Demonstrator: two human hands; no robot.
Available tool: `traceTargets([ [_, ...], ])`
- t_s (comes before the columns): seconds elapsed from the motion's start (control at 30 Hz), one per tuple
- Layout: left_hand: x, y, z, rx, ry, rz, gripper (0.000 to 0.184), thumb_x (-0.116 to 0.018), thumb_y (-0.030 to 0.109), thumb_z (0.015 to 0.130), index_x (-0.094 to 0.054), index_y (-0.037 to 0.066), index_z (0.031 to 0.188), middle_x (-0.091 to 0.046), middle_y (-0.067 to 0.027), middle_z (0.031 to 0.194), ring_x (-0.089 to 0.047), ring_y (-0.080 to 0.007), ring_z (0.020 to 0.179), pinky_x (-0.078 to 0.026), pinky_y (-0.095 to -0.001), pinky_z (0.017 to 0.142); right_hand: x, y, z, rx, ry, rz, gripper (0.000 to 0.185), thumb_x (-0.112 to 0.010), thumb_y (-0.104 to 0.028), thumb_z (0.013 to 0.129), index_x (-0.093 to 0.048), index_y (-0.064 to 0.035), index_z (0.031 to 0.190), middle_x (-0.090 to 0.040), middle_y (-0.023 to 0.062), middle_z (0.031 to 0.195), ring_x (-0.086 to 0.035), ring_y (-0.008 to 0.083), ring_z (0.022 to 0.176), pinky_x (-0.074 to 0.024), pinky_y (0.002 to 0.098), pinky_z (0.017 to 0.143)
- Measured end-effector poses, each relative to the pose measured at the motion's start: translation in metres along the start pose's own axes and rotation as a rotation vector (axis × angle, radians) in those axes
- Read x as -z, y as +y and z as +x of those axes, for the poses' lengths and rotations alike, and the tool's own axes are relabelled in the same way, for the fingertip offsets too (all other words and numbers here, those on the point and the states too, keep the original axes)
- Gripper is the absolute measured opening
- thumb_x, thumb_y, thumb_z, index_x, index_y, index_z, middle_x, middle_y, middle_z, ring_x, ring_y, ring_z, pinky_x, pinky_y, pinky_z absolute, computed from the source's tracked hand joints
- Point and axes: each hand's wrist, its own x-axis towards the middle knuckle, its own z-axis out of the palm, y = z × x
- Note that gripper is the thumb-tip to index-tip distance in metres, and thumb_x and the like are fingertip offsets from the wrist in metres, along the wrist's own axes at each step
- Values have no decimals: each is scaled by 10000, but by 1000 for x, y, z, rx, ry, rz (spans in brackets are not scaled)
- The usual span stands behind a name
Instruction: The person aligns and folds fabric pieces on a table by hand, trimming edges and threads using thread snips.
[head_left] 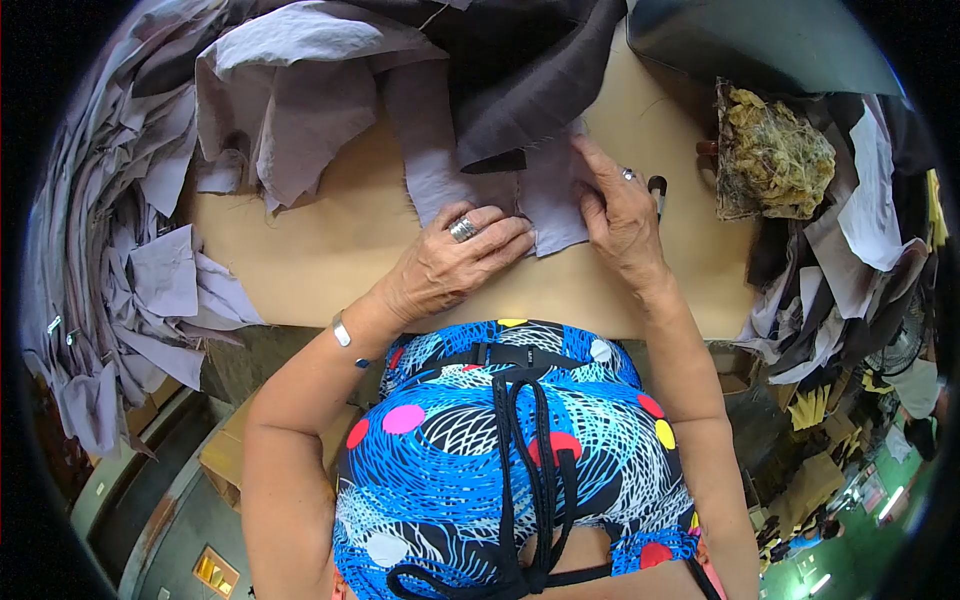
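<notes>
Lilac cloth (553, 205) between two hands on the counter

The lilac cloth lay flat in front of the person, its near edge toward the body and its far part hidden beneath a fold of dark cloth (540, 80). A seam (519, 195) ran through it from near to far, roughly in line with the person's forward view; the full outline, and so the true long axis, could not be told.

The left hand (450, 258) was the nearer to that seam. It came in from the left, its fingers together and bent, the tips at the seam's near end; whether they pinched the cloth or only pressed it could not be told. The right hand (622, 220) lay at the cloth's right side, thumb and index finger spread and gripping nothing, the index reaching away from the body along that edge, close to the dark fold.

Just beyond the right hand, a slim dark-topped object (657, 190) lay on the counter (330, 250). Farther right sat a yellowish fibrous mass (780, 155), and a heap of cloth (150, 270) hung over the left side.
</notes>
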Motion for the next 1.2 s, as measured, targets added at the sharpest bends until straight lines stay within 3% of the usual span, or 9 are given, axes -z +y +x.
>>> traceTargets([
  [0.37,13,3,3,-81,-139,70,458,-526,239,748,-598,168,1194,-524,-23,1242,-527,-161,1052,-381,-336,922,0,2,3,93,20,-42,537,-559,42,787,-511,-136,1292,-663,121,888,-619,297,796,-425,401,775],
  [0.57,-4,8,-3,97,-69,104,448,-537,233,761,-596,164,1199,-537,-13,1223,-528,-180,1058,-388,-348,928,0,2,0,32,-27,-31,541,-557,44,781,-511,-134,1290,-662,115,885,-614,288,778,-423,396,756],
  [0.77,7,7,0,-26,-64,23,455,-546,207,762,-599,61,1190,-541,-55,1232,-527,-208,1072,-404,-362,936,4,0,1,29,-46,-58,537,-553,40,785,-508,-127,1294,-664,110,885,-617,289,791,-432,397,757],
  [0.87,11,12,4,32,-99,-12,454,-550,185,753,-606,24,1174,-540,-75,1240,-532,-228,1078,-421,-375,937,8,-5,2,-99,-85,9,529,-556,38,786,-515,-121,1289,-664,123,905,-620,300,811,-444,405,768],
  [0.97,0,9,-1,39,-37,-56,457,-556,176,739,-615,25,1167,-544,-83,1234,-537,-237,1083,-442,-374,925,1,-9,8,-39,74,21,522,-554,41,785,-527,-117,1282,-659,146,919,-621,314,822,-452,411,781],
  [1.07,3,8,0,9,-46,-51,443,-561,170,734,-625,20,1146,-547,-77,1239,-542,-238,1084,-460,-370,904,-5,-3,8,-9,92,92,520,-550,45,783,-536,-119,1276,-654,161,941,-620,321,826,-452,417,792],
  [1.17,7,9,1,25,-84,-56,438,-558,169,742,-618,43,1157,-550,-68,1248,-539,-226,1081,-453,-357,904,-4,-5,6,-121,41,92,516,-577,46,803,-536,-110,1294,-615,144,1206,-642,280,964,-472,345,860],
  [1.2,7,9,1,25,-84,-51,442,-556,167,745,-610,55,1169,-545,-63,1259,-535,-223,1083,-446,-359,909,-3,-5,7,-124,22,78,517,-584,40,797,-541,-113,1289,-612,140,1203,-633,279,967,-469,350,863],
])
